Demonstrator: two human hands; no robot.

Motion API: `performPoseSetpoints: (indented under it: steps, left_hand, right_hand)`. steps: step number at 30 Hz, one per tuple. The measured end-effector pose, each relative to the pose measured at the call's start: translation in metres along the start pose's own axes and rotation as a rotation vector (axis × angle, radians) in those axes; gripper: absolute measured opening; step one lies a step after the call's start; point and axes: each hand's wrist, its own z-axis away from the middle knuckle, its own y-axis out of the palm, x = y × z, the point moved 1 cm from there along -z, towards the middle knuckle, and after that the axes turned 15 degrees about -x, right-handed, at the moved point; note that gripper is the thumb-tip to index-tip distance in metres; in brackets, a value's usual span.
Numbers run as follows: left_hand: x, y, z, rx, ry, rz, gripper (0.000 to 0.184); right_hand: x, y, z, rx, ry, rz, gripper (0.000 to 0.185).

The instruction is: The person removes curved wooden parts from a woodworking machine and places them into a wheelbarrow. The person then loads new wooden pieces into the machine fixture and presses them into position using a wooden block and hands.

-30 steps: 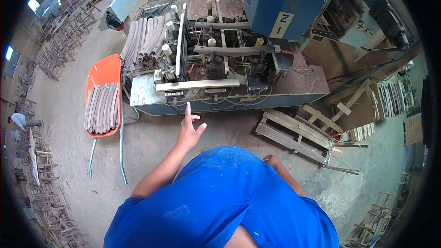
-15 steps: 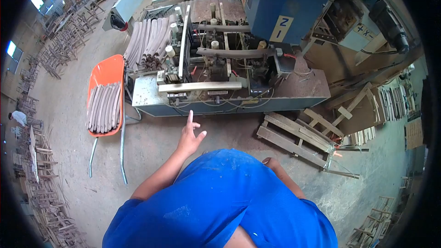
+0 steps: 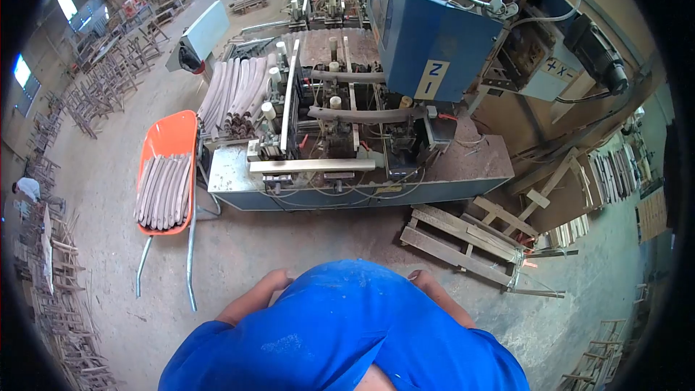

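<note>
My left hand (image 3: 276,279) is low beside the blue shirt, its fingers mostly hidden by the cloth. On the other side of the shirt, only part of my right hand (image 3: 419,277) shows; its fingers are tucked out of sight. In front of both hands, apart from them, stands a woodworking machine (image 3: 304,198). Two curved wooden pieces lie across it, the nearer curved piece (image 3: 362,115) and a farther curved piece (image 3: 346,76). A pale straight bar (image 3: 313,166) runs along its front edge.
An orange wheelbarrow (image 3: 173,132) with curved wooden pieces (image 3: 163,192) stands left. More pieces (image 3: 230,92) are stacked on the machine's left side. A blue control cabinet (image 3: 427,36) overhangs the machine. A wooden pallet (image 3: 463,242) lies on the floor at right. A person (image 3: 27,188) is far left.
My left hand, which was raised with its index finger extended toward the machine, has dropped back beside the shirt. The view has tilted up slightly. My right hand stays about where it was.
</note>
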Motion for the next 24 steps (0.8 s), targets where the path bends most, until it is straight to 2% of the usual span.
performPoseSetpoints:
  steps: [3, 6, 7, 9, 12, 15, 18, 21, 24]
  left_hand:
    - [0.019, -0.019, 0.021, -0.300, -0.115, -0.001, 0.057]
    - [0.040, -0.035, 0.027, -0.399, -0.231, 0.061, 0.058]
    - [0.048, -0.045, 0.036, -0.437, -0.262, 0.059, 0.058]
    - [0.041, -0.048, 0.030, -0.496, -0.261, 0.059, 0.060]
    - [0.032, -0.046, 0.015, -0.414, -0.278, 0.081, 0.060]
    - [-0.002, -0.040, 0.018, -0.400, -0.156, 0.073, 0.057]
    - [-0.025, -0.029, 0.011, -0.372, 0.038, -0.009, 0.057]
    - [-0.049, -0.031, 0.003, -0.168, 0.050, -0.034, 0.058]
    - [-0.052, -0.026, -0.003, -0.203, 0.088, 0.053, 0.059]
  right_hand:
    - [-0.004, -0.004, -0.002, -0.033, -0.012, 0.034, 0.041]
    - [-0.016, 0.001, -0.009, 0.008, -0.006, -0.015, 0.042]
    - [-0.014, 0.001, -0.005, 0.031, 0.036, 0.002, 0.043]
    - [-0.015, 0.009, -0.004, 0.032, -0.011, 0.088, 0.045]
    - [-0.019, 0.009, -0.003, 0.013, -0.024, 0.152, 0.047]
    - [-0.019, 0.017, -0.012, 0.015, -0.032, 0.121, 0.048]
    - [-0.023, 0.023, -0.023, -0.031, -0.116, 0.119, 0.039]
    - [-0.018, 0.014, -0.019, -0.007, -0.043, 0.049, 0.044]
    - [-0.013, 0.006, -0.013, -0.039, -0.020, 0.051, 0.043]
